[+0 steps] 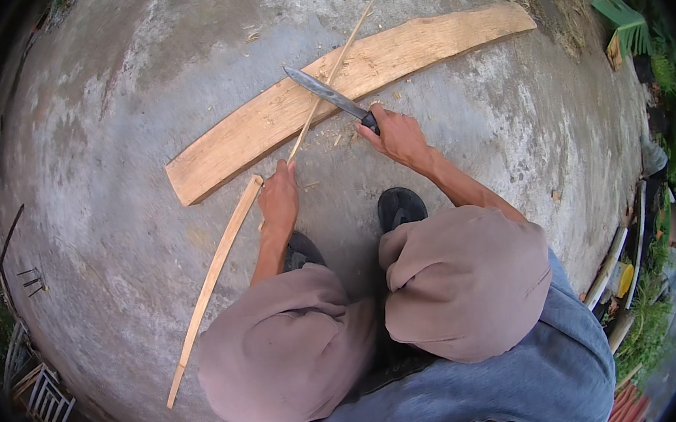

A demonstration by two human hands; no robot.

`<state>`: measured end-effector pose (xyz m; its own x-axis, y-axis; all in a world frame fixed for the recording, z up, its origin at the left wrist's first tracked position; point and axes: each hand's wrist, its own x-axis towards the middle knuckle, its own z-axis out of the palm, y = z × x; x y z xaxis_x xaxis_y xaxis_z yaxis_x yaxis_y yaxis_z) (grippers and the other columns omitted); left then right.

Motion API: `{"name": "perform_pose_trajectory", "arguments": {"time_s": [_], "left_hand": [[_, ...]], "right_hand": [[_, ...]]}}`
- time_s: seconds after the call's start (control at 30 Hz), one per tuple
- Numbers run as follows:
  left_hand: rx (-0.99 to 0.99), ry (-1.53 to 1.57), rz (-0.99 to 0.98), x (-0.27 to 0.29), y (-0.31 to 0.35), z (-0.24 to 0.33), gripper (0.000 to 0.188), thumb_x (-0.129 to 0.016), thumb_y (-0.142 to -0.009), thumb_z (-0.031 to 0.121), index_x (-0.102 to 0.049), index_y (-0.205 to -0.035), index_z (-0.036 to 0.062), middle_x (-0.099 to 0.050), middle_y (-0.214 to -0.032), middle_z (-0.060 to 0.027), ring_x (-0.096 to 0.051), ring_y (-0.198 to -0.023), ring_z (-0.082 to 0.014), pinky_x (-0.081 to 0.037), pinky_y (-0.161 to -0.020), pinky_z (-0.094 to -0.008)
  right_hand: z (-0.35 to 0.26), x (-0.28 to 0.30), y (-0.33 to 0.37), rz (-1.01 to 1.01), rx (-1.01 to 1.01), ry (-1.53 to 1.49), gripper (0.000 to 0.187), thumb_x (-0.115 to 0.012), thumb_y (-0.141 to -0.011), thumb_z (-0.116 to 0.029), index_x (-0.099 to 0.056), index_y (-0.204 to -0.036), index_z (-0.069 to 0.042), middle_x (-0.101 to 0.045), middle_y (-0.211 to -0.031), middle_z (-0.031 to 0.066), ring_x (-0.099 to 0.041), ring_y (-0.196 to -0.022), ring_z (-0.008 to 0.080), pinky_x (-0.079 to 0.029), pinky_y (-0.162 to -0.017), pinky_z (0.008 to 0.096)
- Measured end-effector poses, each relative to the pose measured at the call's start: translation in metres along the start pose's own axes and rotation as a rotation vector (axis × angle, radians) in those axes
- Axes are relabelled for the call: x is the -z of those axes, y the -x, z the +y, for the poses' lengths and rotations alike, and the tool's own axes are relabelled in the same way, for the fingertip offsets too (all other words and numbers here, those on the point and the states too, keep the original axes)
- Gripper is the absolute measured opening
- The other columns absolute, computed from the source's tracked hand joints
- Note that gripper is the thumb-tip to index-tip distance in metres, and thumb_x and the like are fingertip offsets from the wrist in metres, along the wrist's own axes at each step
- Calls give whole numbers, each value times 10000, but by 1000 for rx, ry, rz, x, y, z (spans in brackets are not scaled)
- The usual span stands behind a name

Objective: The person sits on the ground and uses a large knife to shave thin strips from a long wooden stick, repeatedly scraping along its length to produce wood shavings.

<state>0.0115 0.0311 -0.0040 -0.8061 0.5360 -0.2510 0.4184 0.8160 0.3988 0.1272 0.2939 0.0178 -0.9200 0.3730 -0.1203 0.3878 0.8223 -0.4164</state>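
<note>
My right hand (398, 133) is closed around the dark handle of a knife (344, 103), whose long blade points up and to the left. My left hand (278, 196) grips the near end of a thin wooden strip (342, 54). The strip slants away to the upper right, across a long, wide wooden board (428, 44) on the ground. The blade crosses the strip above the board; whether it touches the strip I cannot tell. Beside my left hand, a longer flat wooden slat (214, 280) runs down to the lower left, its upper end against or just next to that hand.
Small shavings (338, 140) are scattered on the concrete ground (109, 200) around the board. My dark shoes (401, 207) are just in front of my knees. Green plants (671, 73) and poles (604, 271) line the right edge; a white rack (47, 402) stands at the lower left.
</note>
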Motion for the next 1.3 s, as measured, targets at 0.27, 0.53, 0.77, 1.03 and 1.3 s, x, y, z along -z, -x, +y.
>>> {"name": "perform_pose_trajectory", "arguments": {"time_s": [0.27,0.53,0.77,1.03,1.3], "left_hand": [[-9,7,-2,-2,-1,-1,392,-445,-1115,404,-620,-1169,59,-706,-873,-298,-699,-864,-499,-528,-736,-603],[-12,21,7,-4,1,-2,385,-431,-1119,407,-599,-1110,60,-709,-882,-279,-684,-864,-509,-506,-725,-623],[22,-13,-43,3,-3,0,371,-451,-1114,391,-624,-1192,73,-722,-929,-271,-682,-912,-504,-502,-737,-606],[-22,97,117,18,13,-9,460,-600,-1066,324,-565,-1518,249,-611,-929,-170,-651,-841,-364,-518,-763,-492],[-41,-12,217,4,16,-14,467,-591,-1068,369,-550,-1528,309,-619,-901,-150,-664,-766,-346,-528,-685,-474]], "right_hand": [[8,-11,-9,38,0,12,414,-641,-1005,-451,-535,-1057,-55,-722,-851,196,-714,-734,433,-565,-619,528],[-6,-4,-1,16,7,24,435,-649,-1000,-452,-531,-1038,-34,-725,-851,207,-721,-734,429,-574,-626,524],[11,-15,-9,63,-66,33,471,-660,-995,-479,-525,-1079,-36,-713,-882,218,-713,-711,422,-571,-632,492],[19,-16,0,-120,-429,-1106,599,-603,-1022,-586,-642,-1138,0,-636,-814,68,-632,-614,146,-511,-562,303],[24,-22,-1,-13,-405,-818,487,-777,-922,-480,-658,-972,-11,-605,-652,28,-609,-541,127,-500,-520,324]]}}
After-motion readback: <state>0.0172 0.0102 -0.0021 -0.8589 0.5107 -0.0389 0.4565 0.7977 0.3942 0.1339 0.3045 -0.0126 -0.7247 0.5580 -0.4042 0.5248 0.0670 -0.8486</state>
